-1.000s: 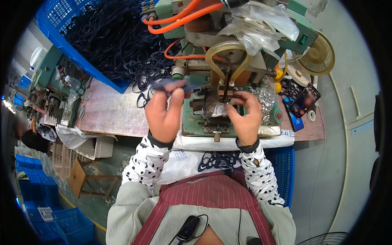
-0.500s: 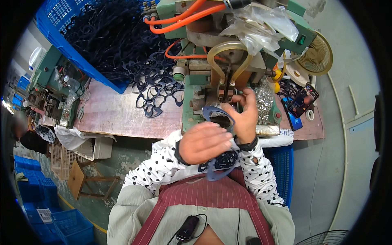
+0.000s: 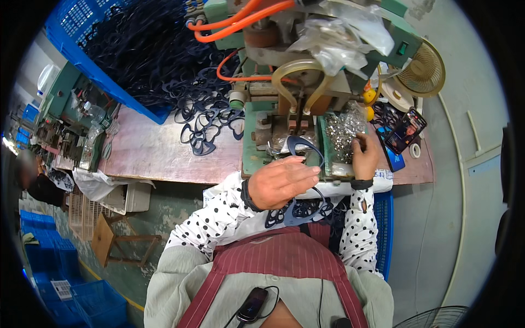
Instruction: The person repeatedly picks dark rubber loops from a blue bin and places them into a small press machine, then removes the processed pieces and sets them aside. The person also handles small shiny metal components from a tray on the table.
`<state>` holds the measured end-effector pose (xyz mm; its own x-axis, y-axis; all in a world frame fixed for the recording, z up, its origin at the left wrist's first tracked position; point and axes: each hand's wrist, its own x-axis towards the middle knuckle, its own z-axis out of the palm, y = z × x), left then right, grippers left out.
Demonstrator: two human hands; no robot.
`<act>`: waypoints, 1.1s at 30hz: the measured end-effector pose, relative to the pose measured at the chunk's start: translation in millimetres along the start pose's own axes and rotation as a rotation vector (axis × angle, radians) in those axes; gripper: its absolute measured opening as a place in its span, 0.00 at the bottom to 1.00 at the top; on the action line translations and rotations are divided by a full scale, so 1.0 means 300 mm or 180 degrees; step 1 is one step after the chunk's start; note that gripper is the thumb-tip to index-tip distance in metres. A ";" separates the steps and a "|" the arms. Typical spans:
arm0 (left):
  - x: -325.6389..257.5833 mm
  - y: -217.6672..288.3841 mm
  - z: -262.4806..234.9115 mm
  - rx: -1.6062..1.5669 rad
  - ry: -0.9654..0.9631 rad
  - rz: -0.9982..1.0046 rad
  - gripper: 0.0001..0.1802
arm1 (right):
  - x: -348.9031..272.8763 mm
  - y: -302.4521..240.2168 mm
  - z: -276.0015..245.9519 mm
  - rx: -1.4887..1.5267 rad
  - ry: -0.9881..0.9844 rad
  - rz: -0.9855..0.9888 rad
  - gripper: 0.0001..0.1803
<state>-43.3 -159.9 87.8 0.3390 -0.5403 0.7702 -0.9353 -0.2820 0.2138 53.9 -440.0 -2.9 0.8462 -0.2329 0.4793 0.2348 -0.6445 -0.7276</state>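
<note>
Nearest: striped maroon apron [image 3: 273,254], and before it a heap of dark loops [image 3: 279,217] on white sheeting.

Left hand [image 3: 280,183] just beyond, palm down in front of the press, grasping a dark-blue loop [image 3: 293,144]. Blue band shows above and below the fingers; whether one piece or two, cannot tell, and the exact pinch is hidden. A second ago this hand was up at left over the bench with a blurred dark piece; half a second ago it had come to about its present spot, and it has changed little since.

Right hand [image 3: 365,157] is the main change: half a second ago at the press head, now farther right, fingertips at the edge of the shiny metal bits [image 3: 340,134] in a green tray [image 3: 322,146]. Fingers curled; cannot tell if they grasp a bit.

Press head [image 3: 298,127] clear of fingers now, above the green base [image 3: 254,167].

Farther: loose loops [image 3: 206,146] on the pink bench [image 3: 147,153] at left, phone [image 3: 406,131] at right. Farthest: blue crate [image 3: 98,74] heaped with dark loops, and a fan [image 3: 426,68]; both unchanged.
</note>
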 end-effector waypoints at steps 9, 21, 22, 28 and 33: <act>0.017 0.018 -0.003 0.0014 -0.0060 -0.0124 0.24 | -0.011 -0.111 0.028 -0.1718 -0.0576 -0.1388 0.15; -0.376 -0.378 -0.127 0.3207 0.0824 -0.2397 0.22 | -0.039 -0.082 0.005 -0.0654 0.0484 -0.0822 0.05; -0.497 -0.461 -0.129 0.3476 0.0515 -0.3131 0.22 | -0.038 -0.082 0.015 -0.0597 0.0479 -0.0782 0.05; -0.660 -0.513 -0.065 0.3098 -0.0387 -0.4199 0.08 | -0.032 -0.057 0.025 -0.0475 0.0500 -0.0764 0.05; -0.657 -0.443 -0.114 0.2629 -0.0562 -0.3305 0.10 | -0.032 -0.068 0.016 -0.0525 0.0573 -0.0853 0.07</act>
<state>10.6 11.2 -71.7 0.9177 0.1382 0.3725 0.0758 -0.9812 0.1773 43.2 -421.1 4.8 0.6637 -0.1549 0.7318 0.3441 -0.8055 -0.4825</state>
